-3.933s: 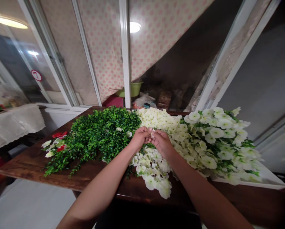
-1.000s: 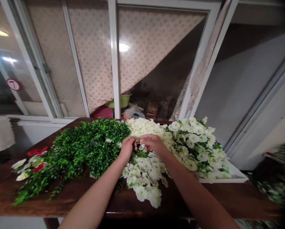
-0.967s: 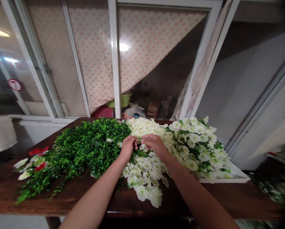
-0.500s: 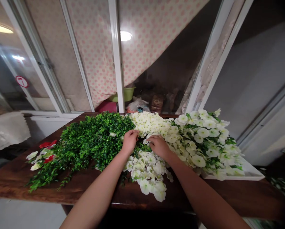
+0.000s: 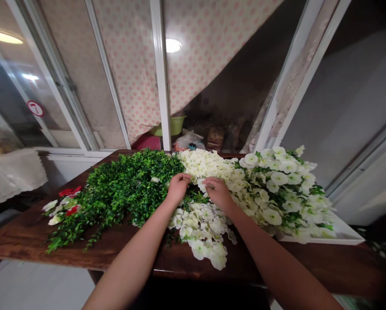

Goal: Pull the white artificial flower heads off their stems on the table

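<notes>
A dark wooden table carries heaps of artificial plants. My left hand rests at the right edge of a big pile of green leafy sprigs, its fingers curled and pinched. My right hand is a short way to its right, fingers bent down into a heap of loose white flower heads. What either hand pinches is too small to make out. A cluster of finished white flowers lies below both hands, near the table's front edge.
White flowers with green leaves fill a white tray at the right. Red and white flowers lie at the left end. Behind the table stand window frames, a dotted curtain and a green basin.
Both hands have dropped from a raised pinch together above the flowers down onto the piles and moved slightly apart. The view has tilted a little.
</notes>
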Demonstrator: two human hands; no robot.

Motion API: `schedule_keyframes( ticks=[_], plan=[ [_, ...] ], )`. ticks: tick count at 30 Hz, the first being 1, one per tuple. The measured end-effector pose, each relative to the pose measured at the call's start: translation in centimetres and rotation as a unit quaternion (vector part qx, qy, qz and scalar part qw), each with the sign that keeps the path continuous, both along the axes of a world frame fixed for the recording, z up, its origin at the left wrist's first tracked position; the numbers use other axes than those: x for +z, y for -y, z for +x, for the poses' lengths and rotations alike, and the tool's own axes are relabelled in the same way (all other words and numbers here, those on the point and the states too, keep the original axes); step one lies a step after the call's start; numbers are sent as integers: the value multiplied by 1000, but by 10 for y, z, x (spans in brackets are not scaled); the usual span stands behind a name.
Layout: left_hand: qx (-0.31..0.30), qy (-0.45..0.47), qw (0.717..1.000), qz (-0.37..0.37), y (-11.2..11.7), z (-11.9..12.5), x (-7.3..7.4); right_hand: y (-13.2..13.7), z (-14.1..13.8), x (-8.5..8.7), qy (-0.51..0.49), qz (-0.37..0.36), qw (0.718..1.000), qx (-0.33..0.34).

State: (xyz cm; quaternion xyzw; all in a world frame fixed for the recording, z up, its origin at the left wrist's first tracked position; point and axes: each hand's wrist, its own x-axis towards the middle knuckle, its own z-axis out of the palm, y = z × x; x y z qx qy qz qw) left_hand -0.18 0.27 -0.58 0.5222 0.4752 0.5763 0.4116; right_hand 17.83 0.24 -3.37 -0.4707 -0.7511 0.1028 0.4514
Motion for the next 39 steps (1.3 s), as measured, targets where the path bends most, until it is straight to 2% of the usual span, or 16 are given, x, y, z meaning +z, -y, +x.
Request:
schedule_keyframes(
  ticks=[2, 4, 6, 8, 12, 15, 18, 22, 27, 30, 33, 36, 39],
  plan=[
    [-39, -17, 999, 11, 0, 1, -1, 2, -1, 5, -98, -35, 994, 23],
    [-99, -29, 995, 11, 2, 3, -1, 7, -4, 10, -152, -59, 985, 49],
    [-147, -22, 989, -13, 4, 4, 0, 12, -7, 14, -157, -46, 985, 61],
    [-165, 5, 985, -42, 7, 4, 2, 16, -10, 16, -145, -18, 988, 59],
    [-175, 34, 982, -58, 9, 2, 6, 19, -15, 13, -148, 5, 987, 62],
    [-165, -2, 985, -39, 10, 2, 7, 16, -17, 8, -190, -55, 977, 85],
    [-173, -51, 984, -6, 9, 1, 8, 11, -15, 5, -250, -113, 958, 80],
    [-206, -93, 974, 26, 9, -2, 8, 10, -9, 9, -215, -156, 956, 123],
    [-224, -137, 964, 42, 4, -8, 6, 16, -3, 19, -185, -146, 964, 124],
    [-181, -199, 961, 70, 1, -13, 5, 16, 0, 21, -195, -134, 968, 90],
    [-110, -339, 928, 104, 1, -18, 6, 12, 3, 21, -207, -130, 968, 48],
    [-66, -496, 859, 104, 6, -20, 6, 9, 7, 20, -214, -135, 966, 43],
    [-71, -595, 794, 108, 9, -19, 5, 7, 9, 20, -218, -130, 966, 46]
  ],
)
